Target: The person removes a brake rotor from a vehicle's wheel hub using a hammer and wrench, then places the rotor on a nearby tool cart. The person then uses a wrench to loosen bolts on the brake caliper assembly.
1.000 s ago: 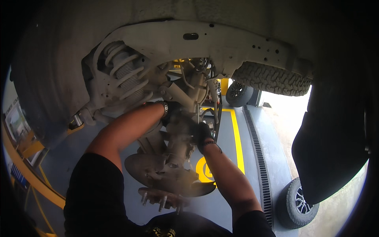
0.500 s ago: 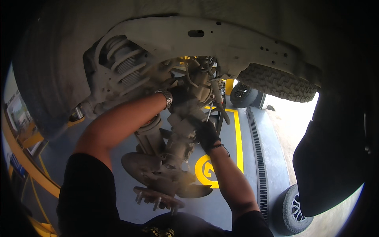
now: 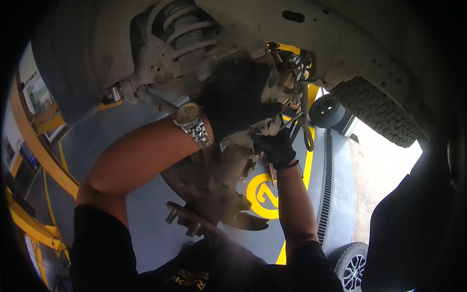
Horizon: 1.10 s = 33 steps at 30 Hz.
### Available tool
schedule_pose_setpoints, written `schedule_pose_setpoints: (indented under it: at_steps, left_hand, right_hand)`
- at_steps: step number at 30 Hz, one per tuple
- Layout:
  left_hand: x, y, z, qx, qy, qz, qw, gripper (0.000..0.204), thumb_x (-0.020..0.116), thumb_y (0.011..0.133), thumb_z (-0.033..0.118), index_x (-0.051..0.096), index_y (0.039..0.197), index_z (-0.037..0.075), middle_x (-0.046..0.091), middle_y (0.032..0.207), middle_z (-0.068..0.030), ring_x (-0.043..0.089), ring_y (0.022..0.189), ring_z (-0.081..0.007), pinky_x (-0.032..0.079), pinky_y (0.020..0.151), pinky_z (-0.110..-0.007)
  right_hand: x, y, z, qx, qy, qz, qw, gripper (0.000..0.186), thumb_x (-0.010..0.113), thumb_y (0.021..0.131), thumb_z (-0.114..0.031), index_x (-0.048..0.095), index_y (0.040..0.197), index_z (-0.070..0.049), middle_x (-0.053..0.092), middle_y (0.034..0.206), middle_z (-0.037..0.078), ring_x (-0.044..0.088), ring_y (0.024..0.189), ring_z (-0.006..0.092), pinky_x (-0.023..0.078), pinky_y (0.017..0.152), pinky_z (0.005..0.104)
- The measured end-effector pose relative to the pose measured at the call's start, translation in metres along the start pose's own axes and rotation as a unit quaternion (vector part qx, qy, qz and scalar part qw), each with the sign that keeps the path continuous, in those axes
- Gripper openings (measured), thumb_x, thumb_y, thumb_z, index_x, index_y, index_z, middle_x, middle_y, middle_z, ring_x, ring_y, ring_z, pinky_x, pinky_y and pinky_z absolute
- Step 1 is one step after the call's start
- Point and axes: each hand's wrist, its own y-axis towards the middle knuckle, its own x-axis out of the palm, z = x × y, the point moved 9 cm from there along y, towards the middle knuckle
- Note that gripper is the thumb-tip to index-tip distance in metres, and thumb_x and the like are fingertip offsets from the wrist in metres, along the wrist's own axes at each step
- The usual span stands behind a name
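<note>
Under a raised vehicle, both my hands wear black gloves and work at the suspension. My left hand (image 3: 236,95), with a metal watch (image 3: 189,117) on its wrist, reaches over the upper part of the hub assembly; its fingers are dark and mostly hidden. My right hand (image 3: 277,148) is closed just below a pale grey metal piece (image 3: 268,126), close to the left fingertips. What lies inside its fingers is hidden. A thin metal rod (image 3: 292,119) slants up beside it. Below hang the dust shield (image 3: 250,221) and the studded wheel hub (image 3: 194,221).
A coil spring (image 3: 189,39) stands in the wheel well at upper left. Wheels (image 3: 352,267) lie at lower right and beyond the drain grate (image 3: 325,190). A spare tyre (image 3: 377,109) hangs at right. Yellow lift arms (image 3: 39,226) stand at left.
My view has moved closer, so the vehicle parts sit farther right and higher. My left hand shows larger, over the assembly. My right hand stays low beside it, and its wrist shifts slightly right.
</note>
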Motion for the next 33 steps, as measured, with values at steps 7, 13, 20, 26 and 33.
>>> schedule_pose_setpoints:
  at_steps: [7, 13, 20, 26, 33]
  left_hand:
    - [-0.046, -0.044, 0.058, 0.071, 0.103, 0.065, 0.99, 0.062, 0.07, 0.075, 0.041, 0.052, 0.12, 0.004, 0.053, 0.108, -0.0248, 0.054, 0.091, -0.0394, 0.046, 0.078, -0.049]
    - [-0.03, -0.109, 0.073, 0.046, 0.149, -0.049, 0.987, 0.059, 0.06, 0.082, 0.04, 0.051, 0.128, 0.006, 0.048, 0.126, -0.0242, 0.049, 0.113, -0.0426, 0.041, 0.091, -0.055]
    - [-0.023, -0.129, 0.049, -0.178, -0.263, -0.039, 0.948, 0.058, 0.067, 0.081, 0.031, 0.05, 0.129, 0.003, 0.051, 0.127, -0.0157, 0.048, 0.12, -0.031, 0.033, 0.103, -0.049]
    - [-0.047, -0.136, 0.079, -0.152, -0.177, -0.092, 0.968, 0.06, 0.07, 0.08, 0.03, 0.047, 0.128, 0.001, 0.059, 0.108, -0.011, 0.057, 0.101, -0.0281, 0.039, 0.091, -0.043]
    - [-0.098, -0.193, 0.042, -0.114, -0.051, 0.071, 0.99, 0.075, 0.074, 0.071, 0.028, 0.044, 0.132, -0.001, 0.042, 0.137, -0.0216, 0.058, 0.105, -0.0373, 0.045, 0.092, -0.047]
  right_hand:
    - [-0.011, -0.013, 0.045, -0.079, 0.221, -0.098, 0.967, 0.053, 0.067, 0.084, -0.022, 0.044, 0.13, -0.006, 0.053, 0.125, 0.012, 0.055, 0.113, 0.0244, 0.044, 0.096, 0.0413]
    - [0.013, -0.017, 0.036, -0.067, -0.128, -0.095, 0.985, 0.059, 0.067, 0.082, -0.031, 0.044, 0.132, -0.009, 0.052, 0.129, 0.009, 0.047, 0.122, 0.0234, 0.035, 0.104, 0.0402]
    - [0.018, -0.016, 0.039, -0.256, -0.468, -0.113, 0.838, 0.063, 0.077, 0.073, -0.028, 0.051, 0.129, -0.012, 0.058, 0.123, 0.008, 0.053, 0.115, 0.0235, 0.039, 0.099, 0.0364]
    - [0.003, -0.019, 0.046, -0.217, -0.252, -0.145, 0.932, 0.061, 0.079, 0.072, -0.021, 0.053, 0.125, -0.007, 0.064, 0.114, 0.008, 0.06, 0.108, 0.0225, 0.044, 0.096, 0.0353]
    - [0.013, -0.006, 0.04, -0.004, 0.21, -0.146, 0.967, 0.058, 0.076, 0.077, -0.014, 0.049, 0.126, 0.001, 0.06, 0.12, 0.016, 0.061, 0.107, 0.0252, 0.052, 0.092, 0.0363]
